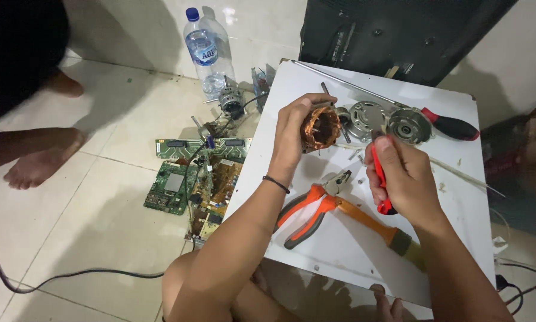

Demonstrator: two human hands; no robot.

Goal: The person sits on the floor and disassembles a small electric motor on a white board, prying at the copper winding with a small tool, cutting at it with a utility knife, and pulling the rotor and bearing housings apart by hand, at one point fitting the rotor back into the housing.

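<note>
Two hands grip: left hand copper-wound stator, right hand red-handled tool.

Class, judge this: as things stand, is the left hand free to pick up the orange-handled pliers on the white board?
Probably not at once: the left hand is holding the copper-wound motor stator. The pliers lie uncovered just beside that forearm, so only the full hand hinders it.

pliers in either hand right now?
No. The pliers lie on the white board; the left hand grips a copper-wound stator and the right hand a red-handled tool.
</note>
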